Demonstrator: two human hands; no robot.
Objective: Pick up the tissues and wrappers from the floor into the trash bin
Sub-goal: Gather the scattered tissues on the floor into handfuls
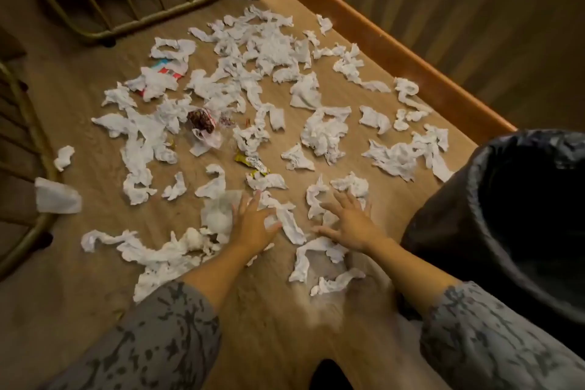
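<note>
Both hands are down among the nearest scraps, fingers spread wide and holding nothing that I can see. The left hand [253,225] lies over a twisted tissue strip [286,220] and the right hand [348,222] is just at its 3 o'clock, fingertips touching another crumpled tissue [351,185].

My take: don't pick one piece at a time. Rake the close stuff together between both palms into one wad, squeeze it so nothing trails, then swing it to the trash bin [519,215], which sits right there at about 3 o'clock with its black liner open.

Past that, at 12 o'clock, the yellow wrapper [253,163] and the dark crinkly wrapper [201,120] are slippery, so I'd bundle them inside tissue. The big tissue pile [269,47] near the gold rail [152,19] at 11 o'clock can wait.
</note>
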